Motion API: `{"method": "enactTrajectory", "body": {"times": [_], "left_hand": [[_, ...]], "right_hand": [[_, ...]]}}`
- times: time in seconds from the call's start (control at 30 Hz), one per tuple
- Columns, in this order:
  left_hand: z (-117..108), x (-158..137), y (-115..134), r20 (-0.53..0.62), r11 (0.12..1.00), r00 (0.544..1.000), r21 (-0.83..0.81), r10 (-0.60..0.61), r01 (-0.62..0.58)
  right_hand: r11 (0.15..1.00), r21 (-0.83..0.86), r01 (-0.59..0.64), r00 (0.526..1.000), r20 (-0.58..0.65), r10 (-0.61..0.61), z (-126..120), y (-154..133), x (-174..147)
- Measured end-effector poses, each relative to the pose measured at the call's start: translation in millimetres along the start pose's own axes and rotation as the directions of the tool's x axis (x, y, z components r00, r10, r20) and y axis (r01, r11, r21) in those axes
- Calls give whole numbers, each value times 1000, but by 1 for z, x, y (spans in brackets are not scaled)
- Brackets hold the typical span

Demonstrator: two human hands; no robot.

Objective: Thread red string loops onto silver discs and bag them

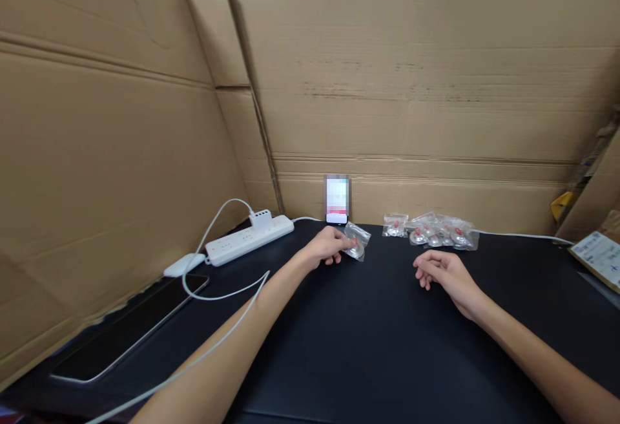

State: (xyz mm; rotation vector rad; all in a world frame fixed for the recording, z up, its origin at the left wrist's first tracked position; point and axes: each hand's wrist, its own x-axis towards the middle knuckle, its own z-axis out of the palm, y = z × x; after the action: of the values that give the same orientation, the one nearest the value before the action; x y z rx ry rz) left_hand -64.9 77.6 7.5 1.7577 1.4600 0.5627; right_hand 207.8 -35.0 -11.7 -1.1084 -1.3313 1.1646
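Between its thumb and fingers, my left hand (329,245) grips a clear plastic bag (357,243) with a round silvery piece and a red mark inside. The bag is just in front of an upright phone (337,199) whose screen is lit. Over the black tabletop to the right, my right hand (443,273) has its fingers curled together, and I see nothing in them. Beyond that hand lies a pile of similar clear bags (443,230) with silvery round pieces. One more such bag (396,225) lies at the pile's left.
A white power strip (249,239) with a plugged-in charger (261,220) is at the left. Its white cable (227,296) loops across my left forearm. A dark tablet (130,327) lies nearer. Cardboard walls (411,88) enclose the table; a labelled packet (598,257) is at the right.
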Motion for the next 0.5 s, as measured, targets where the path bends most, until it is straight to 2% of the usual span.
{"method": "enactTrajectory", "body": {"times": [0.13, 0.2, 0.33, 0.43, 0.5], "left_hand": [[-2, -2, 1, -96, 993, 995, 118, -13, 25], [-2, -6, 4, -154, 968, 988, 247, 4, 35], [-2, -14, 12, -301, 788, 951, 601, 71, 131], [3, -20, 17, -357, 704, 926, 689, 121, 174], [9, -24, 19, -380, 677, 900, 721, 212, 145]], "right_hand": [[1000, -2, -1, 1000, 9, 1, 0, 0, 1], [1000, -5, -1, 1000, 14, 1, 0, -1, 1], [1000, -3, -4, 1000, 19, 5, 0, -2, 1], [1000, -6, -2, 1000, 22, 2, 0, -1, 0], [1000, -15, 2, 1000, 19, -2, 0, -1, 1]]}}
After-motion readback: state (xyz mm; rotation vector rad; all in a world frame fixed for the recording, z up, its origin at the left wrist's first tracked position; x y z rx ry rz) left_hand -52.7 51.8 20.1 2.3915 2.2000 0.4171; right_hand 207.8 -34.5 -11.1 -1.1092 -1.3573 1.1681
